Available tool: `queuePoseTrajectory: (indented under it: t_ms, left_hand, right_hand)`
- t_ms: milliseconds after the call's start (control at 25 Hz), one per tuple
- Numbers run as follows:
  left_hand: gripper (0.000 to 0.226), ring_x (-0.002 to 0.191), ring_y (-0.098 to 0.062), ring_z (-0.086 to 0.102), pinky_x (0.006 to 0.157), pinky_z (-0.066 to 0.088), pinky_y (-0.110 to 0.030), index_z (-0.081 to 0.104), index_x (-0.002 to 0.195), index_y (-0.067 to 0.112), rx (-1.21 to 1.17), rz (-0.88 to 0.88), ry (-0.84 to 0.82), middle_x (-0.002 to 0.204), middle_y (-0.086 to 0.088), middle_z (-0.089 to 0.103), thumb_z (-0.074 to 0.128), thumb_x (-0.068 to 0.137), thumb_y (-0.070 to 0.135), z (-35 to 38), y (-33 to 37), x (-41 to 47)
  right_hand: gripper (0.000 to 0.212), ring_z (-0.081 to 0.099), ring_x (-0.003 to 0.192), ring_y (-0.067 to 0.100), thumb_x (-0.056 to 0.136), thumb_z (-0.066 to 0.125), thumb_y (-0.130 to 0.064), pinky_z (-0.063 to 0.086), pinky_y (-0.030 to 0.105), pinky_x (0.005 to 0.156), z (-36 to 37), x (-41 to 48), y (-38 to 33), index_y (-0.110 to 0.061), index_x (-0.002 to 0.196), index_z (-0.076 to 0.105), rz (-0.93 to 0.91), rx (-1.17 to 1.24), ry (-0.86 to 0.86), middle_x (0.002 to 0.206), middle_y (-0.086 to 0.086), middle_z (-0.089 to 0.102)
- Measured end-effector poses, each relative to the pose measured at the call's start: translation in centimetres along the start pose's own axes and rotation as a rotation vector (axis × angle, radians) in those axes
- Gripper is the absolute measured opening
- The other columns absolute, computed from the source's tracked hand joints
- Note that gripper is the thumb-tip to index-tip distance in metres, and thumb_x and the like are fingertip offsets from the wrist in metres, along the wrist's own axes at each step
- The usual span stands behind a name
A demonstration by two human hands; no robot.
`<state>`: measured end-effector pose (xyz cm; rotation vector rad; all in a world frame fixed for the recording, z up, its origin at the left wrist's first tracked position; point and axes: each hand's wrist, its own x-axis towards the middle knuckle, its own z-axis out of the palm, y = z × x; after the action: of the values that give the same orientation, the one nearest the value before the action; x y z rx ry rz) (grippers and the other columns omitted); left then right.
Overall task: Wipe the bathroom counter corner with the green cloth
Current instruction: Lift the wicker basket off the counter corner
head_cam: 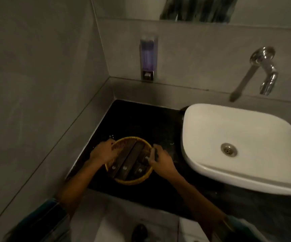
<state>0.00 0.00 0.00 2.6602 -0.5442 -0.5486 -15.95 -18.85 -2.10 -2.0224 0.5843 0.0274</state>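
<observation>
We see the counter [132,119] filling the corner between the left wall [36,84] and the back wall [193,58]. On the counter, near its front edge and close to the left wall, stands a round basket [132,180]. In the basket lie several tubes [129,159] side by side. The left hand [102,151] is on the basket's left rim, the right hand [161,159] on its right rim. To the right of the basket the basin [237,137] sits on the counter. Behind the basin, the tap [265,70] comes out of the back wall. Left of the tap, a dispenser [148,58] hangs on the same wall, above the counter's far edge.
</observation>
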Motion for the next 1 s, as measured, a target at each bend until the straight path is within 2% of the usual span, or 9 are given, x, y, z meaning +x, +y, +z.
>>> queuePoseTrajectory:
  t_ms: [120,200,280,480,640,720,800,880,1000]
  left_hand:
    - [0.032,0.103,-0.036,0.062,0.089,0.05,-0.039,0.055,0.122,0.021,-0.246,-0.093,0.072,0.115,-0.016,0.067,0.055,0.09,0.026,0.3,-1.4,0.5]
    - [0.03,0.096,-0.033,0.066,0.086,0.054,-0.043,0.057,0.122,0.019,-0.369,-0.097,0.121,0.112,-0.017,0.068,0.054,0.093,0.023,0.7,-1.7,-0.1]
    - [0.028,0.086,-0.024,0.068,0.074,0.057,-0.034,0.061,0.119,0.018,-0.464,-0.039,0.111,0.108,-0.011,0.07,0.059,0.091,0.023,1.3,-1.3,-1.4]
    - [0.033,0.093,-0.02,0.063,0.086,0.053,-0.038,0.062,0.121,0.012,-0.57,0.036,-0.029,0.107,-0.009,0.066,0.064,0.088,0.01,6.2,3.0,-6.4]
    - [0.033,0.091,-0.01,0.058,0.074,0.048,-0.023,0.058,0.124,0.016,-0.526,0.058,-0.065,0.11,-0.002,0.063,0.06,0.091,0.015,9.6,6.4,-8.3]
    - [0.033,0.095,-0.015,0.059,0.077,0.048,-0.027,0.058,0.124,0.017,-0.44,0.048,-0.017,0.115,-0.006,0.064,0.06,0.091,0.02,9.5,7.1,-8.2]
    - [0.034,0.104,-0.022,0.059,0.084,0.05,-0.037,0.056,0.124,0.018,-0.329,0.046,0.082,0.121,-0.009,0.061,0.06,0.09,0.02,9.2,8.7,-8.2]
    - [0.035,0.107,-0.023,0.058,0.089,0.051,-0.045,0.055,0.122,0.021,-0.311,0.098,0.187,0.122,-0.007,0.06,0.06,0.088,0.015,9.0,12.3,-8.6]
    - [0.033,0.101,-0.019,0.06,0.089,0.051,-0.039,0.056,0.116,0.025,-0.309,0.318,0.252,0.116,-0.002,0.063,0.06,0.086,0.012,10.7,21.7,-9.3]
  right_hand:
    - [0.058,0.065,0.102,0.03,0.093,0.059,-0.02,0.055,0.044,0.09,0.2,1.5,-0.8,-0.02,0.144,0.03,0.2,0.382,-0.042,0.12,0.017,0.062]
    - [0.056,0.066,0.096,0.025,0.091,0.063,-0.014,0.056,0.042,0.086,-0.3,0.6,-0.5,-0.018,0.14,0.036,0.269,0.526,0.004,0.116,0.015,0.063]
    - [0.058,0.067,0.099,0.022,0.086,0.068,-0.009,0.057,0.04,0.088,-0.9,-2.1,1.1,-0.017,0.138,0.043,0.267,0.519,0.079,0.114,0.011,0.066]
    - [0.05,0.067,0.101,0.017,0.087,0.065,-0.006,0.056,0.038,0.09,-4.5,-9.4,6.1,-0.017,0.134,0.051,0.333,0.417,0.315,0.115,0.007,0.069]
    - [0.048,0.064,0.102,0.015,0.087,0.067,-0.011,0.052,0.033,0.091,-6.6,-11.4,8.3,-0.021,0.132,0.053,0.37,0.336,0.389,0.111,0.001,0.068]
    - [0.043,0.065,0.095,0.01,0.083,0.073,-0.02,0.052,0.026,0.086,-7.6,-11.8,8.9,-0.021,0.123,0.058,0.35,0.266,0.373,0.103,-0.003,0.067]
    - [0.026,0.065,0.081,0.001,0.081,0.074,-0.029,0.053,0.018,0.076,-10.2,-12.8,10.1,-0.021,0.104,0.066,0.327,0.196,0.368,0.092,-0.007,0.069]
    - [0.005,0.065,0.074,-0.004,0.083,0.072,-0.027,0.053,0.01,0.069,-14.7,-14.3,11.9,-0.027,0.085,0.067,0.279,0.155,0.385,0.08,-0.011,0.07]
    - [0.014,0.064,0.068,-0.003,0.085,0.071,-0.02,0.048,0.005,0.065,-23.5,-17.0,15.4,-0.026,0.073,0.066,0.235,0.124,0.565,0.069,-0.013,0.069]
